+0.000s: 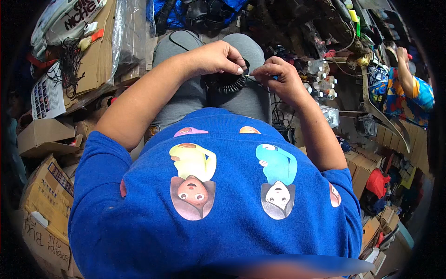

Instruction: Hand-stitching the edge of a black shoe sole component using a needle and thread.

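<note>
A black rounded piece with a ridged, toothed edge [231, 87] rests on my lap between my grey-trousered thighs. My left hand [220, 58] is closed on its upper part, thumb and forefinger pinched together at its rim. Close by on the right, my right hand [280, 78] pinches with thumb and forefinger a thin, light sliver beside the piece, too small to name. The fingertips of both hands nearly meet. What kind of thing the black piece is, I cannot make out.
Flattened cardboard [98, 51] and an open box [44, 137] stand at my left. Several clear bottles [324, 83] are grouped at my right, near a curved wooden piece [371, 104]. Farther right is another person in a colourful shirt [409, 95]. Blue plastic sheeting [169, 10] lies ahead.
</note>
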Demonstrator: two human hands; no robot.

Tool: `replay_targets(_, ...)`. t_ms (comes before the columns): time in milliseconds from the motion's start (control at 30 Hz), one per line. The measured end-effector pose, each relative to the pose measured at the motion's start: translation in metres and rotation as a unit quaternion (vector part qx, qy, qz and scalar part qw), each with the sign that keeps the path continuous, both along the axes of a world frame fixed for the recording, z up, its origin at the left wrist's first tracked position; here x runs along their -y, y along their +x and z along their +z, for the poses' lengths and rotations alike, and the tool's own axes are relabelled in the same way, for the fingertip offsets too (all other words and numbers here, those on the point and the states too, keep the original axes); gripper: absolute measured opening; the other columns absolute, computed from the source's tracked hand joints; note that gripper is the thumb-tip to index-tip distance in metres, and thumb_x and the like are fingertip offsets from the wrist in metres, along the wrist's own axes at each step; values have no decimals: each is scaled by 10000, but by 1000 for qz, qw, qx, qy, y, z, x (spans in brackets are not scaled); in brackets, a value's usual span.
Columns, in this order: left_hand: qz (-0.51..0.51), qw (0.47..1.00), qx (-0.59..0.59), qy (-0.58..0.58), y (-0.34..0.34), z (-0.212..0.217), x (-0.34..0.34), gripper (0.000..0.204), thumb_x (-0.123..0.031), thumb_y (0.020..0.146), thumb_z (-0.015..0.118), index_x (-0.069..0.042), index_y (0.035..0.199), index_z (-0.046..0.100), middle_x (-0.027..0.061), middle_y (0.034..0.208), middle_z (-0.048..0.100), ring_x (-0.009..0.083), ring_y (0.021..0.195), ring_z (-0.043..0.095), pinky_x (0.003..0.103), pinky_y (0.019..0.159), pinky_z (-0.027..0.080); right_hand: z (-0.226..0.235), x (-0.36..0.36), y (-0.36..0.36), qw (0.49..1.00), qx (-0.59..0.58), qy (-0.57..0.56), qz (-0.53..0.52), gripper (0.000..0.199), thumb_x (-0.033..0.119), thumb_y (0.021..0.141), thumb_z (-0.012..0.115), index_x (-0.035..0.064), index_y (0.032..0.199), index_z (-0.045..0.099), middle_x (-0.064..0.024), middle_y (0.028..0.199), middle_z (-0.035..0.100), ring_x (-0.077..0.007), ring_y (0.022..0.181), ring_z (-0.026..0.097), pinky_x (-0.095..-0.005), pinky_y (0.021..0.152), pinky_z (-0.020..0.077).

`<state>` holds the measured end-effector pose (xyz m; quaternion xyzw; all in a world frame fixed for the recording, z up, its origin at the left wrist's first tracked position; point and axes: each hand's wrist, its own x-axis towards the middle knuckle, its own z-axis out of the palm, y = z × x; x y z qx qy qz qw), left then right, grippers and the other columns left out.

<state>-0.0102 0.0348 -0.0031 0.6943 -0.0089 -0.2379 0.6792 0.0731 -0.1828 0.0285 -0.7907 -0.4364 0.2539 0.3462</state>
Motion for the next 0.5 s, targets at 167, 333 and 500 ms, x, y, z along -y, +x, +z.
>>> replay_targets(167, 5, 1000, 2, -2, 0, -1, 2, 312, -233, 774, 704, -10, 988, 666, 7, 787, 639, 63, 677, 518, 221, 618, 409, -12, 0, 3, 999, -34, 24, 13, 198, 30, 721, 695, 128, 891, 712, -35, 794, 589, -154, 767, 600, -278, 672, 480)
replay_targets(333, 12, 1000, -5, -5, -2, -1, 1, 315, -235, 775, 702, -11, 993, 665, 8, 800, 642, 66, 689, 520, 222, 627, 411, -7, 1, 2, 999, -46, 8, -2, 185, 33, 727, 694, 122, 888, 712, -31, 794, 591, -148, 764, 601, -267, 678, 478)
replay_targets(500, 11, 1000, -1, -14, -1, -2, 3, 314, -226, 772, 705, -14, 999, 665, 13, 816, 650, 70, 700, 528, 223, 637, 415, -4, 3, 5, 1000, -29, -3, 6, 175, 36, 734, 694, 120, 886, 712, -28, 793, 587, -142, 757, 598, -267, 675, 475)
